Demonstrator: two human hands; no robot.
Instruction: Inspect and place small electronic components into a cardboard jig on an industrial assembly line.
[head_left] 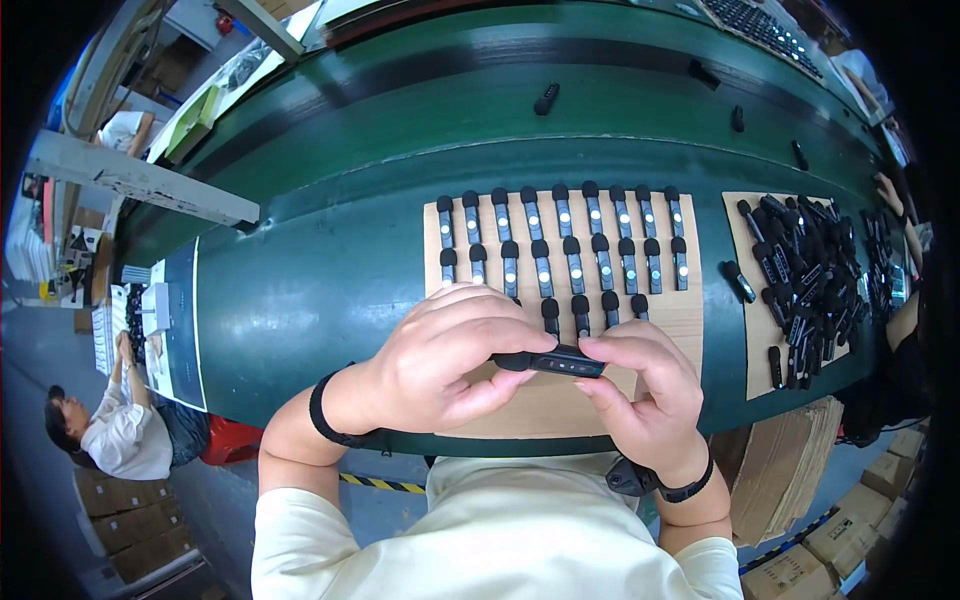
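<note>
A small black clip-on microphone (568, 362) with a rounded foam tip is held sideways between both my hands, over the near part of a cardboard sheet (560, 412). My left hand (450, 350) pinches its foam end between thumb and fingers. The thumb and fingertips of my right hand (648, 385) close on the opposite end. Beyond my hands, rows of matching microphones (572, 258) lie side by side on the sheet, foam tips pointing away from me, most showing a pale round spot. My hands partly hide the nearest row.
On the right, another cardboard sheet (740, 230) carries a heap of microphones (805, 275), with a single microphone (738, 281) at its left edge. A few more lie on the green belt (420, 95) behind. A metal post (150, 180) stands left. A person (125, 420) works at far left.
</note>
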